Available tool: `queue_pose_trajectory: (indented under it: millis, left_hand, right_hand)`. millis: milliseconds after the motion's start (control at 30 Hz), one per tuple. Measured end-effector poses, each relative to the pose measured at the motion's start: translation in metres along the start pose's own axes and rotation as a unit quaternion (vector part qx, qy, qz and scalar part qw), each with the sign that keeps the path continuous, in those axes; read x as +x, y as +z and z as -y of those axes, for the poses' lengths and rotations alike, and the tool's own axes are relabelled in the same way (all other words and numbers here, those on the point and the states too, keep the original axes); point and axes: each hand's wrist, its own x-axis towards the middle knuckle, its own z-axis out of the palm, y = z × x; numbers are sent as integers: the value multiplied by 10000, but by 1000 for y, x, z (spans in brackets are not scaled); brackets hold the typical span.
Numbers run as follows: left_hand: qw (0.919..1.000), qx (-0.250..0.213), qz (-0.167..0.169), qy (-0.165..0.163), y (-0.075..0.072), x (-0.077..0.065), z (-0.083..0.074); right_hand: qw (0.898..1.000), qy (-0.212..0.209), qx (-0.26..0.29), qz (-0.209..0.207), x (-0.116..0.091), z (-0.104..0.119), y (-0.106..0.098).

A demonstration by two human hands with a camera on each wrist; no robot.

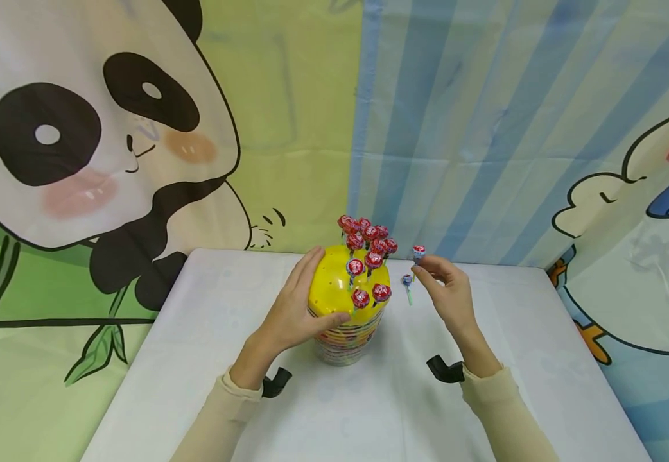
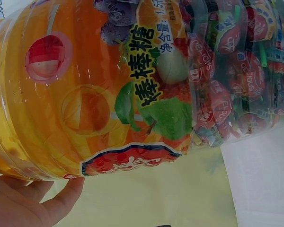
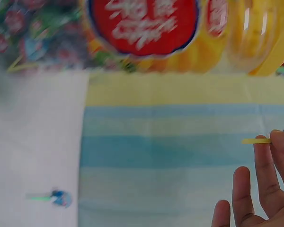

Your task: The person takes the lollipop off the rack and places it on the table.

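1. Above the table (image 1: 502,404), right of the jar (image 1: 340,350), we hold a lollipop (image 1: 418,251) with its head up.
2. Our right grip (image 1: 449,292) is narrow, pinching its yellow stick.
3. Near it, a green-sticked second lollipop (image 1: 406,280) lies on the table.
4. Our left grip (image 1: 295,311) is spread wide against the jar's yellow lid (image 1: 329,276).
5. Red-wrapped lollipops (image 1: 373,259) stand stuck in that lid.
6. Behind the table hangs a panda-printed backdrop (image 1: 294,128).

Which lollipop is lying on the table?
The green-stick lollipop beside the jar; the rest are in the jar, its yellow lid or the right hand.
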Motion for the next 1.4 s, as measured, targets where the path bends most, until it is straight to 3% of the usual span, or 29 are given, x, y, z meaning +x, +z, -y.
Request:
queue_pose_trajectory:
  millis: [200,333,433,700,967,1400]
  left_hand:
    - [10000,-26,15,-17,0,0,-1]
    - [10000,-26,23,-30,0,0,-1]
    - [10000,-20,21,-30,-1,0,0]
    - [10000,-21,-6,23,-1,1,-1]
    - [10000,-50,-8,11,0,0,0]
    - [9999,-117,-39,47,0,1,-1]
  right_hand:
    - [9979,636,-86,-81,5,-39,-8]
    - [9928,1154,-258,-168,9,-89,-12]
    - [9854,1619,-493,-170,12,-124,-14]
    - [9588,2497,-1346,151,18,-167,-11]
    - [9329,2869,-2159,261,19,-187,-8]
    - [9215,2921,-2519,454,20,-194,0]
